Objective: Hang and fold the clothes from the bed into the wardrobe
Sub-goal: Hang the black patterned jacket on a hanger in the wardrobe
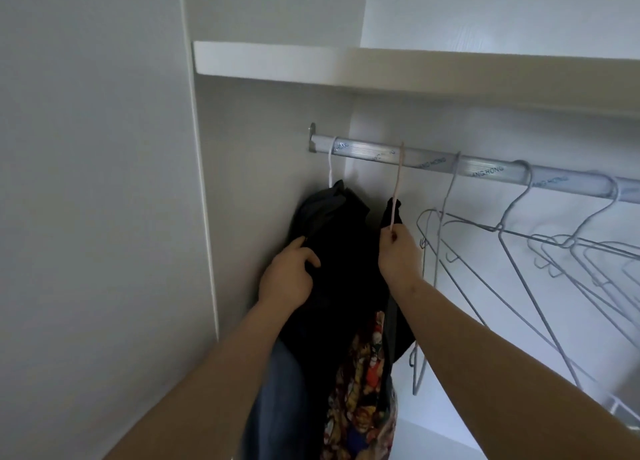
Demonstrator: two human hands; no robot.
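Presently held garment: black garment (349,286), plain dark cloth, hangs below the rail (485,170) near its left end, on a pink hanger (398,182) whose hook sits over the rail.
Print: a bright cartoon-patterned panel (360,390) shows low in the hanging cloth, well below the rail; cannot tell whether it belongs to the black garment.
Right hand (398,255): fingers closed in a pinch on the pink hanger's stem, below the rail.
Left hand (289,276): fingers curled into the black cloth's left side, thumb on the front.
Wardrobe (249,182): white, open; shelf (311,61) above the rail.
Rail contents, left end: white hanger (331,161) carrying a dark grey garment (322,206), which touches the black one.
Rail contents, right of the pink hanger: several bare wire hangers (519,238), hooked on and overlapping.
Below rail, lower left: blue denim (277,390), partly hidden by the left forearm.
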